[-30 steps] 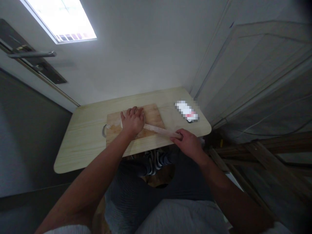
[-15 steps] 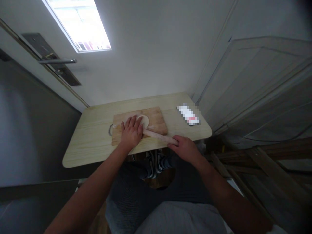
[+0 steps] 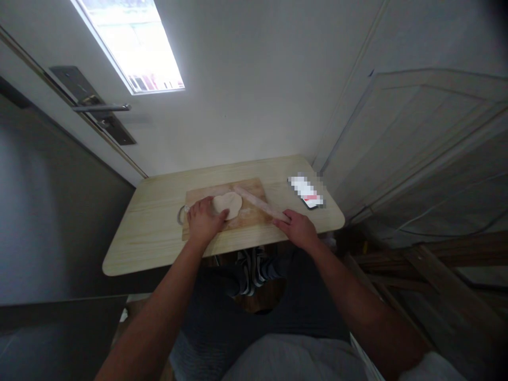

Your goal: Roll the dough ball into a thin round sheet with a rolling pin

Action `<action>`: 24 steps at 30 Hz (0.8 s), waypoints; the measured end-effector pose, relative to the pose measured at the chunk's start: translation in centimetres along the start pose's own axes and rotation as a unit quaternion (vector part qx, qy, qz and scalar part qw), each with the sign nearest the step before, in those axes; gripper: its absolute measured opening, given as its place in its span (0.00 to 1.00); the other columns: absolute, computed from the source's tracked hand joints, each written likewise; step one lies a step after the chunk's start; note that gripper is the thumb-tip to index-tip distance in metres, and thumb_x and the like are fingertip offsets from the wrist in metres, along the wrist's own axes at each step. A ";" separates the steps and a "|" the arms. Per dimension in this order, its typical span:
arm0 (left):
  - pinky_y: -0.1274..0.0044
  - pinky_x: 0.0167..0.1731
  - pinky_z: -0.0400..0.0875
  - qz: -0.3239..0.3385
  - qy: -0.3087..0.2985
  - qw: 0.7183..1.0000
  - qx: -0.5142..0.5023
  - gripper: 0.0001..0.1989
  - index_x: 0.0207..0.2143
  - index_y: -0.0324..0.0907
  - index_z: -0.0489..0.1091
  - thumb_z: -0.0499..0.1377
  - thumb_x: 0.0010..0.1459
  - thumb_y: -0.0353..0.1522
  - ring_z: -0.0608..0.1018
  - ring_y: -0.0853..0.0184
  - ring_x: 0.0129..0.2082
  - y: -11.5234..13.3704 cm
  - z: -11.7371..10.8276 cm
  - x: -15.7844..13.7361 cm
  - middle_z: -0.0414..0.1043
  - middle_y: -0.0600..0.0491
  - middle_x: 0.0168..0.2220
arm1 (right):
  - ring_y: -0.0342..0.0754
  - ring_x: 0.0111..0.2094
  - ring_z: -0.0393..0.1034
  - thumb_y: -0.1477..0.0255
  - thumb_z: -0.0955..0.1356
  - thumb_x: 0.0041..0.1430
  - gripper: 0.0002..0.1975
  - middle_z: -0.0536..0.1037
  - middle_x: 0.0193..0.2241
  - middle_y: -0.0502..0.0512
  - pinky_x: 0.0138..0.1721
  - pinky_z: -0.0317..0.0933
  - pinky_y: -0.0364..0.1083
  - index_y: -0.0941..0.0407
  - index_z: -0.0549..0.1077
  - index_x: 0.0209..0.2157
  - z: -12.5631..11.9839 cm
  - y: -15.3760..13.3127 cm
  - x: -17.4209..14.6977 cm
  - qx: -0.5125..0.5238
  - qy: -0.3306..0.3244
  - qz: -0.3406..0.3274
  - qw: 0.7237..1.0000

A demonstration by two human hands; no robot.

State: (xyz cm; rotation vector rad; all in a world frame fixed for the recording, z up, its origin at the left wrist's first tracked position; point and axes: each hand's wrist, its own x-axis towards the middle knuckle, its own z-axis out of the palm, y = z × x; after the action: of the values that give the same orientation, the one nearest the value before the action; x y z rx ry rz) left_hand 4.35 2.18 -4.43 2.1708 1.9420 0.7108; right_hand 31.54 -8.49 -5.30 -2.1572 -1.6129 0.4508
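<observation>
Rolling out the dough (image 3: 230,205) looks to be in hand; next move probably calls for turning it, then bringing the rolling pin (image 3: 259,202) across. Right hand (image 3: 299,227) grips the pin's near end; left hand (image 3: 203,219), thumb and fingers spread, touches the dough's left side on the board (image 3: 254,186).

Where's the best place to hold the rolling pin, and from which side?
Probably best to take the rolling pin by its near-right end, from the right, as the right hand does. It's a slim rod slanting across the cutting board; that end reaches past the board's right edge, away from the dough.
</observation>
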 end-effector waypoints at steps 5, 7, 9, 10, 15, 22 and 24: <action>0.66 0.57 0.69 0.007 0.005 0.995 -0.104 0.35 0.61 0.46 0.63 0.63 0.48 0.29 0.74 0.58 0.54 1.0 -1.3 1.2 0.67 0.45 0.56 | 0.49 0.30 0.71 0.51 0.66 0.62 0.18 0.79 0.29 0.54 0.30 0.49 0.44 0.52 0.76 0.35 1.7 -0.3 -1.1 -0.055 0.072 0.016 0.996; 0.67 0.53 0.72 -0.002 0.028 0.989 -0.143 0.36 0.62 0.48 0.62 0.60 0.48 0.26 0.76 0.60 0.51 1.4 -1.6 1.6 0.68 0.46 0.54 | 0.49 0.30 0.71 0.52 0.66 0.62 0.18 0.79 0.28 0.53 0.30 0.49 0.44 0.52 0.76 0.35 2.3 -0.1 -1.5 -0.037 0.105 0.013 0.994; 0.68 0.48 0.75 -0.045 0.036 0.978 -0.199 0.36 0.61 0.48 0.62 0.60 0.48 0.28 0.78 0.61 0.48 1.6 -1.6 2.0 0.71 0.46 0.53 | 0.49 0.29 0.70 0.52 0.65 0.62 0.19 0.79 0.27 0.53 0.30 0.49 0.44 0.53 0.76 0.35 2.6 0.1 -1.7 -0.018 0.123 0.013 0.992; 0.68 0.46 0.76 -0.073 0.026 0.972 -0.221 0.33 0.59 0.46 0.64 0.61 0.48 0.29 0.78 0.60 0.47 1.6 -1.6 2.1 0.73 0.47 0.52 | 0.49 0.29 0.70 0.52 0.65 0.62 0.19 0.78 0.27 0.53 0.30 0.49 0.45 0.53 0.76 0.34 2.7 0.2 -1.7 -0.012 0.126 0.016 0.992; 0.64 0.47 0.76 -0.134 -0.050 0.963 -0.230 0.26 0.49 0.45 0.71 0.66 0.45 0.32 0.80 0.56 0.45 1.5 -1.3 1.7 0.78 0.48 0.47 | 0.48 0.28 0.70 0.51 0.66 0.61 0.19 0.78 0.26 0.52 0.30 0.48 0.44 0.52 0.75 0.34 2.7 0.3 -1.6 -0.005 0.126 0.018 0.992; 0.65 0.45 0.78 -0.087 -0.028 0.956 -0.280 0.28 0.54 0.45 0.69 0.63 0.48 0.28 0.80 0.58 0.44 2.1 -1.5 0.9 0.79 0.48 0.45 | 0.48 0.28 0.69 0.52 0.66 0.61 0.19 0.78 0.27 0.53 0.30 0.48 0.44 0.53 0.76 0.35 2.8 0.2 -1.6 -0.005 0.127 0.023 0.992; 0.68 0.40 0.79 -0.108 -0.029 0.929 -0.353 0.27 0.54 0.44 0.68 0.62 0.49 0.29 0.81 0.59 0.41 2.3 -1.8 1.2 0.79 0.48 0.43 | 0.48 0.29 0.69 0.52 0.66 0.61 0.18 0.78 0.27 0.52 0.30 0.49 0.44 0.53 0.76 0.35 2.8 0.2 -1.6 0.001 0.124 0.019 0.992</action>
State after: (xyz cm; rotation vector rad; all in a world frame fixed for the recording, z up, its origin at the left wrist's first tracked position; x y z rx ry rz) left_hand 5.74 2.66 -1.64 1.4970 1.5226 1.0767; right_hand 29.95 -9.76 -7.78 -2.1483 -1.4374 0.1865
